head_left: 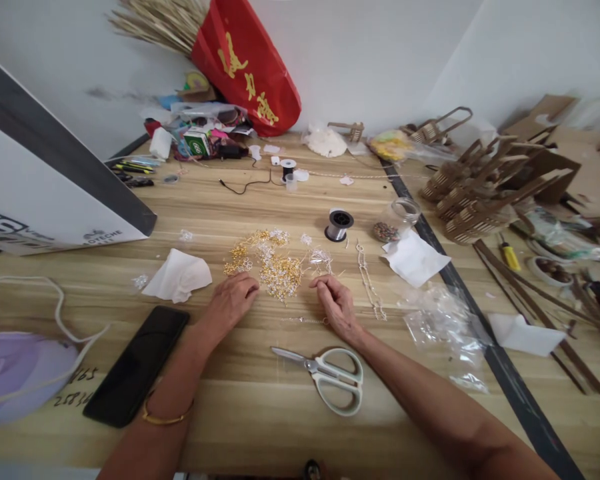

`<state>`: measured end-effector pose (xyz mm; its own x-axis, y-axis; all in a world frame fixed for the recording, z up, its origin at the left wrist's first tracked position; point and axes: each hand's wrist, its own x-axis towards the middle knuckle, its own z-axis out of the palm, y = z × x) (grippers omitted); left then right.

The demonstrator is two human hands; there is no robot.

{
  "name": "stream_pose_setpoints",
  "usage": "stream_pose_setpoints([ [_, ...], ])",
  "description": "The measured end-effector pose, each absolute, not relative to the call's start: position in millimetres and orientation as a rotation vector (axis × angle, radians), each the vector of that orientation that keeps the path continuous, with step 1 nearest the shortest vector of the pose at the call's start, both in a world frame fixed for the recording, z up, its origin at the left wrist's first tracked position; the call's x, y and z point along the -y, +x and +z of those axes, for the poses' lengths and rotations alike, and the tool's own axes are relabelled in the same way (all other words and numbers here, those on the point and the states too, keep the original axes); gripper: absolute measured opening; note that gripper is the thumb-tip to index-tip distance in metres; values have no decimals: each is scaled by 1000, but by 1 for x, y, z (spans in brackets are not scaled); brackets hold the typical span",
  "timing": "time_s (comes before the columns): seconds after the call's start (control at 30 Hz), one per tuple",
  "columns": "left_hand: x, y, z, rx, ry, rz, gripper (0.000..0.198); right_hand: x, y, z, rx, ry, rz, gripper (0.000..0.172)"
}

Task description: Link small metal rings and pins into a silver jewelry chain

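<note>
At the near middle of the tabletop (pixel 260 433), the left hand (pixel 233 303) rests knuckles up with its fingers curled under, touching the near edge of a loose heap of gold and silver beads (pixel 275 270). Whether it pinches any of them I cannot tell. The right hand (pixel 336 305) sits just beside the heap's right edge, fingers bunched as if on something fine, yet nothing sure shows between them. A thin strand (pixel 305 321) lies on the wood between the two hands.

The heap looks unbound, so a careless sweep of either wrist would likely scatter small pieces across the wood. The strand is faint enough to be lost or snagged under a palm. A beaded chain (pixel 370 283) lies just right of the right hand, where a sideways move could drag it. The scissors (pixel 330 377) lie near the right forearm, blade tips pointing left, and an arm drawn back without a look might catch them
</note>
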<state>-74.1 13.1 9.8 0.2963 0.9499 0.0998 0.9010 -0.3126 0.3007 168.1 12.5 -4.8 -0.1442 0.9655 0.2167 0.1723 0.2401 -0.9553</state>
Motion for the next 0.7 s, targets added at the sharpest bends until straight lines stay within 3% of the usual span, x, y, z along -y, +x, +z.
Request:
stream_pose_setpoints([
  [0.7,-4,-61,29,-1514,2299,516,10,-8,167,-3,1611,-1079,974,27],
])
